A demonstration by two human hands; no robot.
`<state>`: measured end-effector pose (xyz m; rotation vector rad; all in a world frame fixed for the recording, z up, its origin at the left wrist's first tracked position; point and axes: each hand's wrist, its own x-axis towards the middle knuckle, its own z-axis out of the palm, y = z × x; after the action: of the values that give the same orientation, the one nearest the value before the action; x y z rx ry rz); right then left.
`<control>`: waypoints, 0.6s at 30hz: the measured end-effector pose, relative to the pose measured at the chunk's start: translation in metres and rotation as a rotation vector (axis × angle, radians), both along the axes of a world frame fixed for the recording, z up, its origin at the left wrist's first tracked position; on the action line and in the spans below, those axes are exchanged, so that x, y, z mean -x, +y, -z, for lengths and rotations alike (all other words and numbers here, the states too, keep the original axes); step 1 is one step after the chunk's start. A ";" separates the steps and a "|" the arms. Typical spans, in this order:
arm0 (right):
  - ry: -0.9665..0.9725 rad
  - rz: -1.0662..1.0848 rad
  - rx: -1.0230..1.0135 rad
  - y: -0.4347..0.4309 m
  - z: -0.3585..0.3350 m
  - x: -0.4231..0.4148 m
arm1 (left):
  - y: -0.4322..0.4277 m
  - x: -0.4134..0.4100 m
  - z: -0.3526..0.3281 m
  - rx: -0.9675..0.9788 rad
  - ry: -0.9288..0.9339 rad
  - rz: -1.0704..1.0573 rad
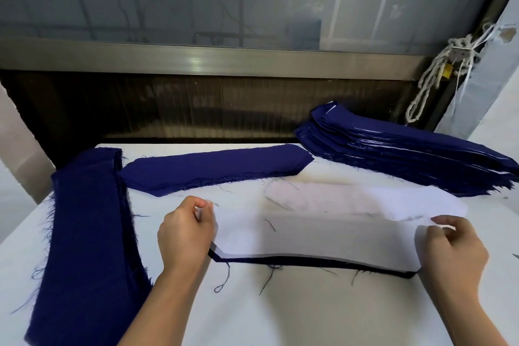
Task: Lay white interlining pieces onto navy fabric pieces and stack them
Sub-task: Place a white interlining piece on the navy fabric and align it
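Left hand [184, 233]: fingers curled, thumb and fingertips pinching the left end of a long white interlining piece [309, 236]. Right hand [455, 250]: fingers curled, pinching the right end of the same piece. Whether either hand also grips the cloth beneath cannot be told.

The interlining piece is stretched between the hands over the middle of the white table [280, 314], towards its near edge. It lies over a long navy fabric piece [323, 263] with angled ends. Only a narrow strip of that piece shows along the near side, with loose threads trailing from it.

Just beyond, a pile of further white interlining pieces [365, 198] rests on the table. At the far right corner stands a tall stack of navy pieces with white edges showing between layers [407, 157]. A flat pile of navy pieces with angled ends [216, 170] lies along the far edge. A long frayed navy pile [90, 247] runs down the left edge.

Behind the table are a metal window rail [196, 57] and, at the right, a knotted white rope [431, 78].
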<state>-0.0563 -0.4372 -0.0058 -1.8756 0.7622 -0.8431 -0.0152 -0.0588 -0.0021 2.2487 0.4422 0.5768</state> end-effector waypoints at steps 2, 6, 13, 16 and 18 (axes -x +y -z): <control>0.121 0.012 0.187 0.003 -0.002 0.001 | 0.002 -0.001 0.002 -0.110 0.034 0.000; 0.256 0.004 0.457 0.009 -0.005 0.000 | 0.001 -0.002 0.004 -0.260 0.114 0.005; 0.321 -0.009 0.485 0.011 -0.008 -0.001 | 0.000 -0.002 0.004 -0.294 0.124 0.025; 0.247 -0.001 0.481 0.015 -0.010 0.001 | 0.001 -0.001 0.006 -0.311 0.093 0.001; 0.291 -0.012 0.493 0.015 -0.009 0.001 | 0.000 -0.001 0.006 -0.343 0.120 -0.006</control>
<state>-0.0571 -0.4220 0.0036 -2.4785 0.7630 -0.8091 -0.0137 -0.0587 -0.0086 2.6209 0.4359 0.5553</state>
